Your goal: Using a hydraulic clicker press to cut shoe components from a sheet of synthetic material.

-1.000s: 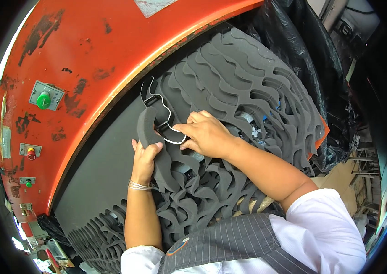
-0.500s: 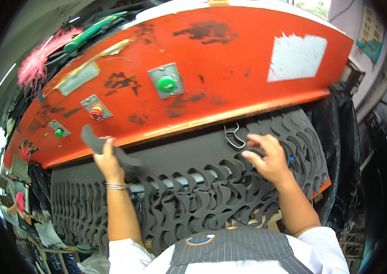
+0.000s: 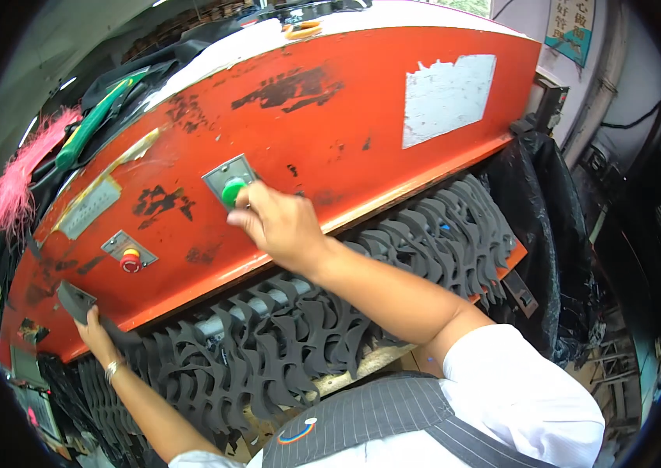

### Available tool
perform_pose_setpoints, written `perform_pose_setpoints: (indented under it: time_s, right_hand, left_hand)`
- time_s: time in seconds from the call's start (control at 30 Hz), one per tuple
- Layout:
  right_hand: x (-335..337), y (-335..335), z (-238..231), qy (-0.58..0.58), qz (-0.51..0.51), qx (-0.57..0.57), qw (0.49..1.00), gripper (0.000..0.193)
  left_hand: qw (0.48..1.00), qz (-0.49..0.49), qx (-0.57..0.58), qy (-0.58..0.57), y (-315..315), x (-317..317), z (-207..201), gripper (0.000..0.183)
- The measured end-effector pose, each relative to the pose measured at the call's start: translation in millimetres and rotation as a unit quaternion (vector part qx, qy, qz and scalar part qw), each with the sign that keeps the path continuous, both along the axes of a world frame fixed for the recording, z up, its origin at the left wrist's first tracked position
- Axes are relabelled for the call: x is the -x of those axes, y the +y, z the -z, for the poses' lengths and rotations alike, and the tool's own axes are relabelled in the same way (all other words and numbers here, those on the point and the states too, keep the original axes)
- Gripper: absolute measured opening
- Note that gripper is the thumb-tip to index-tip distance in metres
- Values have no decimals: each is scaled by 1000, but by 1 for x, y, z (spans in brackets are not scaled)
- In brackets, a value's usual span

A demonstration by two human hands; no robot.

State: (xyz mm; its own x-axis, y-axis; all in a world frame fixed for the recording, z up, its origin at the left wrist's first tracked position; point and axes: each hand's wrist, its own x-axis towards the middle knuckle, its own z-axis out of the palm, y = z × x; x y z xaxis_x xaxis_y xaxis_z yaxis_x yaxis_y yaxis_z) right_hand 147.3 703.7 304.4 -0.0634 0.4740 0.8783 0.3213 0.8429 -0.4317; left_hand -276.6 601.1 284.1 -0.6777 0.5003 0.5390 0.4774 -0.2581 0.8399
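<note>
One orange-red machine panel [image 3: 361, 101] spans the view, its paint marked by several dark scuffs. Below it lie wavy, dark grey foam strips [image 3: 283, 351], too many and too tangled to count. One black plastic sheet [image 3: 537, 249] hangs at the right, and one pinstriped apron [image 3: 354, 413] covers the person's front. A single torn white paper sheet [image 3: 449, 101] is stuck to the panel.

Two hands are in view. The right hand [image 3: 287, 230] has bent fingers at one green push button [image 3: 233, 189], partly covering it; whether thumb and fingertips meet, I cannot tell. The left hand [image 3: 96, 337], out at the panel's lower left, has thumb and fingers clamped on one curved foam piece [image 3: 74, 303], held tilted in front of the panel. Between the hands, on the panel, sits one red mushroom button [image 3: 130, 261]. Silver-coloured bangles [image 3: 113, 370], too small to count, circle the left wrist.
</note>
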Motion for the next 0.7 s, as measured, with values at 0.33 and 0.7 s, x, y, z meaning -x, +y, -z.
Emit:
perform_pose_setpoints:
  time_s: [0.33,0.7]
  right_hand:
    - [-52,-131,104,-133,-353,408,832,52]
    - [-198,-186,152,245,-258,501,789,59]
  left_hand:
    - [826,480,113,-274,-82,-247,27,61]
    - [730,513,376,250,-60,-349,82,47]
